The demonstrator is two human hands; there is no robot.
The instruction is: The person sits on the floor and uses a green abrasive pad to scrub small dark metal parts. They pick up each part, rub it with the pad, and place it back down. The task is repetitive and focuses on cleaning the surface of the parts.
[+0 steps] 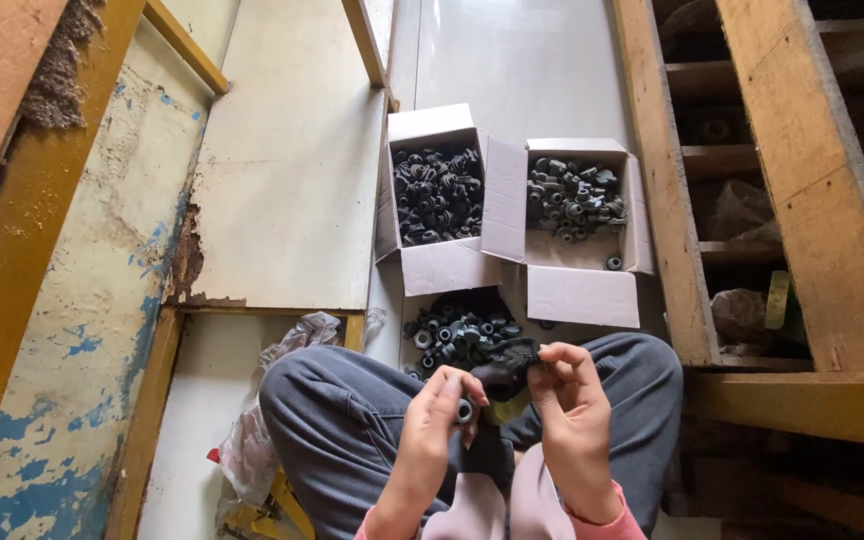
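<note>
Two open white cardboard boxes mid-frame from my feed: left box (439,196) full of black round parts, right box (577,205) greyer ones. Loose pile (460,330) just below boxes. Left hand (439,415) lower centre, fingers pinching small grey ring part (464,410). Right hand (569,400) beside it, fingertips gripping dark cloth-like piece (508,362) over lap.
</note>
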